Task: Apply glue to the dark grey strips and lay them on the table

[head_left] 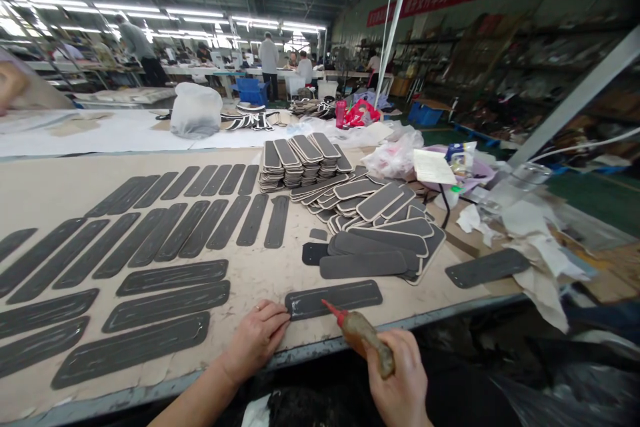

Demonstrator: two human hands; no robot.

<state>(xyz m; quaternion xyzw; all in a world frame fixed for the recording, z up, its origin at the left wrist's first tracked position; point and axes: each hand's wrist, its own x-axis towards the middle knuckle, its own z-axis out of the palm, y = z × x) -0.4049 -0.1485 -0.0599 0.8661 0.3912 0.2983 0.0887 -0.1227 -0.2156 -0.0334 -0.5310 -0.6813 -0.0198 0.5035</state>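
Note:
One dark grey strip [345,297] with rounded corners lies flat near the table's front edge, with shiny wet streaks at its left end. At that end my left hand [260,333] is closed, its fingertips pinching the strip's edge. My right hand [400,373] is wrapped around a stained glue bottle [363,333], tilted so its red nozzle points at the middle of the strip. Right behind the strip, more plain grey strips [367,263] lie in a loose pile. Off to the left, several strips [150,340] carry shiny glue lines along their edges.
Stacked light-edged pieces [300,160] stand behind the loose pile. At the right are a clear plastic jar [530,180], crumpled paper [525,233], a plastic bag [397,153] and a single grey strip [485,268]. A metal post [580,93] rises there. People work in the background.

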